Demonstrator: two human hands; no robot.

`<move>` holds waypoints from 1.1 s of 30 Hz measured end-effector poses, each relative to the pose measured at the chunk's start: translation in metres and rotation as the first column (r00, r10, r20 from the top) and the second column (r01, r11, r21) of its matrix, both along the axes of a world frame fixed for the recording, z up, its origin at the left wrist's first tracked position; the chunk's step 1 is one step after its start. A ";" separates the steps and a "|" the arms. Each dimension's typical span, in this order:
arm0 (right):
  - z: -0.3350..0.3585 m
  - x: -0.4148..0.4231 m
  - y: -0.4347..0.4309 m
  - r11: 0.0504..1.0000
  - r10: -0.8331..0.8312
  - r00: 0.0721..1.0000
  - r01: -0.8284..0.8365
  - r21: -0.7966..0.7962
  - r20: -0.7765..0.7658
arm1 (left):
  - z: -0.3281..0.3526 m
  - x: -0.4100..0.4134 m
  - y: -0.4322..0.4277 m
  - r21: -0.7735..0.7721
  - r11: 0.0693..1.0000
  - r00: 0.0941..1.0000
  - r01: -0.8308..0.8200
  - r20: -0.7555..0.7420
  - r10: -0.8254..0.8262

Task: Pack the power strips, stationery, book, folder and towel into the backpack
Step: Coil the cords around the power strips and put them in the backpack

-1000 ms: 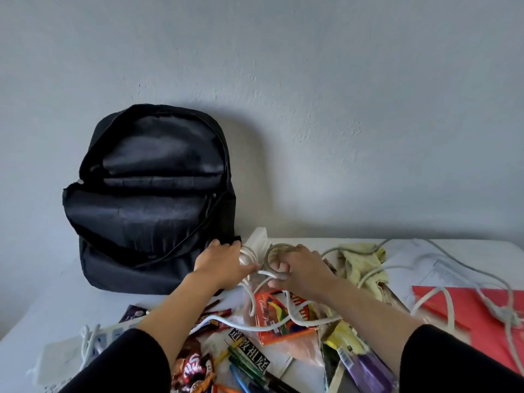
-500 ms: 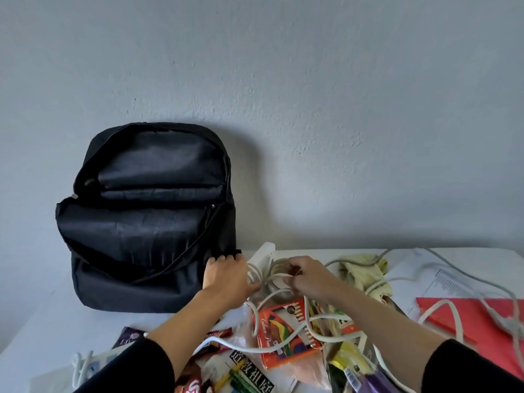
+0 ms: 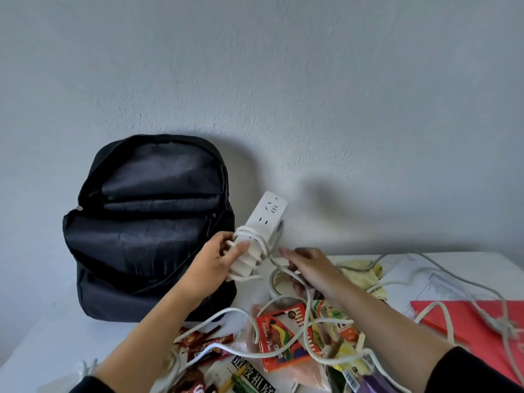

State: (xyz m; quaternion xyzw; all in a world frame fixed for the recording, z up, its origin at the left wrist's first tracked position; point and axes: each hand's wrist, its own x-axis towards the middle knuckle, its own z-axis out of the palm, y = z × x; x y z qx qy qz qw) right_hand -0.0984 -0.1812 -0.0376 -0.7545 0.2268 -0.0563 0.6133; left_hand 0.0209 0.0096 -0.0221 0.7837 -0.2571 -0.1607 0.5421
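A black backpack point(image 3: 147, 228) stands open against the wall at the left. My left hand point(image 3: 215, 262) grips a white power strip point(image 3: 263, 222), lifted and tilted just right of the backpack, with several turns of its white cable point(image 3: 283, 302) wound round it. My right hand point(image 3: 309, 268) holds the loose cable a little to the right. The cable trails over a red coloured-pencil box point(image 3: 283, 336). A yellow towel point(image 3: 360, 272), papers point(image 3: 442, 282) and a red folder point(image 3: 482, 321) lie at the right.
Snack packets point(image 3: 204, 344), pens point(image 3: 241, 378) and a book with black printed characters point(image 3: 255, 375) crowd the white table's point(image 3: 42, 344) front edge. A second grey-white cable point(image 3: 482, 296) loops over the folder. A tape roll point(image 3: 279, 282) lies under my right hand.
My left hand has raised the power strip off the table, and more cable is wrapped round it. My right hand moved right along the cable. The view dropped, so the backpack sits lower.
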 end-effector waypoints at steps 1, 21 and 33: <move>0.006 0.000 0.002 0.998 -0.031 0.999 0.030 0.053 0.014 | 0.008 -0.008 0.002 -0.065 0.998 0.999 0.028 -0.035 -0.030; 0.048 -0.028 0.049 0.996 0.044 0.950 -0.066 0.062 0.309 | 0.039 -0.065 0.009 -0.184 0.982 0.997 -0.037 -0.075 0.024; 0.058 -0.035 0.040 0.906 -0.042 0.954 -0.089 0.413 0.296 | 0.029 -0.059 0.043 -0.289 0.855 0.901 0.430 0.078 -0.427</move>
